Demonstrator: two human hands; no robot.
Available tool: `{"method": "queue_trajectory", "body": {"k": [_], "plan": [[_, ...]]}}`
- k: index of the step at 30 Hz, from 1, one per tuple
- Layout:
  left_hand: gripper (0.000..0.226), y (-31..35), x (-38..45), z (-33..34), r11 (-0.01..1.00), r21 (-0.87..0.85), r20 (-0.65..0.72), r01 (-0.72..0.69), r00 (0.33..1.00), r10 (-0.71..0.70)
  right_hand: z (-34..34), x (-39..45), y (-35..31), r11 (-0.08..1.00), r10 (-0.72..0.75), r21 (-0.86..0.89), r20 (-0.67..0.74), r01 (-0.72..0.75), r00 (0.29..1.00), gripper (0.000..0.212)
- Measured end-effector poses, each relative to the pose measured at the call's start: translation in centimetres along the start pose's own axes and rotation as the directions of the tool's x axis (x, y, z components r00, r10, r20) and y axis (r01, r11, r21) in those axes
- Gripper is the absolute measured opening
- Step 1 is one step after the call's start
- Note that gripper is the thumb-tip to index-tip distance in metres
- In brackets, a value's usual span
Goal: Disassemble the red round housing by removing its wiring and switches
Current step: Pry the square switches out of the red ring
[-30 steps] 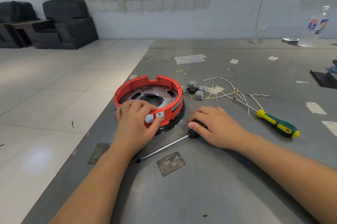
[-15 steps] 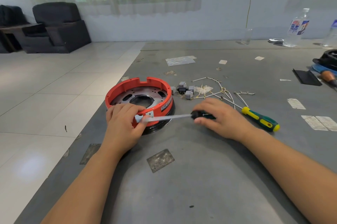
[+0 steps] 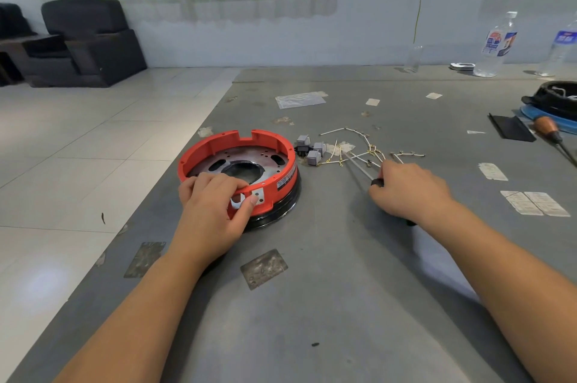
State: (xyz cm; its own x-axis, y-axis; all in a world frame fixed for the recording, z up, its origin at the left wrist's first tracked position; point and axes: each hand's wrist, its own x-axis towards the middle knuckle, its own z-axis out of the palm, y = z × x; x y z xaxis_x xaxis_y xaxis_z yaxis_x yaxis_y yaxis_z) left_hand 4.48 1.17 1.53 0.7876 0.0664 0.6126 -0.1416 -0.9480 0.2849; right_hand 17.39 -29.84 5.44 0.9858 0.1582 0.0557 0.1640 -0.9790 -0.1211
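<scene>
No legible text on any label.

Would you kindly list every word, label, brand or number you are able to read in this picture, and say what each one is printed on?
None can be read.
Label strip on the red round housing: white print, too small.
Blue and red label on the nearer water bottle: blurred.
Blue label on the bottle at the right edge: blurred.
White stickers on the table: faint print, illegible.
</scene>
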Motion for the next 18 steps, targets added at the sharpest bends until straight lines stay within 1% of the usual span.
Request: {"method": "queue_trajectory", "body": {"k": [4, 6, 8, 10, 13, 15, 17, 18], "plan": [[0.042, 0.8, 0.0, 0.1, 0.997, 0.049, 0.015, -0.052, 0.999, 0.052, -0.1, -0.8, -0.6, 0.998, -0.029, -0.053, 0.076, 0.033, 0.997, 0.021], [0.042, 0.9, 0.0, 0.1, 0.995, 0.070, 0.027, -0.064, 0.998, 0.062, 0.1, -0.9, -0.9, 0.996, -0.043, -0.074, 0.087, 0.050, 0.995, 0.022], [0.039, 0.8, 0.1, 0.1, 0.993, 0.092, 0.039, -0.073, 0.997, 0.069, 0.2, -0.9, -1.0, 0.995, -0.050, -0.086, 0.076, 0.057, 0.996, 0.022], [0.031, 0.8, 0.2, 0.2, 0.989, 0.119, 0.032, -0.091, 0.996, 0.088, 0.3, -0.9, -1.0, 0.993, -0.052, -0.104, 0.053, 0.057, 0.997, 0.022], [0.026, 0.9, 0.2, 0.3, 0.987, 0.124, 0.021, -0.103, 0.995, 0.101, 0.2, -1.1, -1.3, 0.990, -0.076, -0.118, -0.010, 0.074, 0.997, 0.035], [0.030, 0.7, 0.2, 0.3, 0.990, 0.101, 0.002, -0.098, 0.995, 0.098, 0.2, -1.2, -1.7, 0.982, -0.153, -0.126, -0.076, 0.143, 0.985, 0.042], [0.036, 0.7, 0.1, 0.2, 0.996, 0.037, -0.032, -0.078, 0.996, 0.079, 0.3, -1.3, -2.3, 0.959, -0.276, -0.112, -0.135, 0.262, 0.952, 0.039], [0.036, 0.8, 0.1, 0.0, 0.998, -0.013, -0.058, -0.060, 0.997, 0.060, 0.5, -1.3, -2.6, 0.944, -0.329, -0.077, -0.153, 0.321, 0.932, 0.037]]}}
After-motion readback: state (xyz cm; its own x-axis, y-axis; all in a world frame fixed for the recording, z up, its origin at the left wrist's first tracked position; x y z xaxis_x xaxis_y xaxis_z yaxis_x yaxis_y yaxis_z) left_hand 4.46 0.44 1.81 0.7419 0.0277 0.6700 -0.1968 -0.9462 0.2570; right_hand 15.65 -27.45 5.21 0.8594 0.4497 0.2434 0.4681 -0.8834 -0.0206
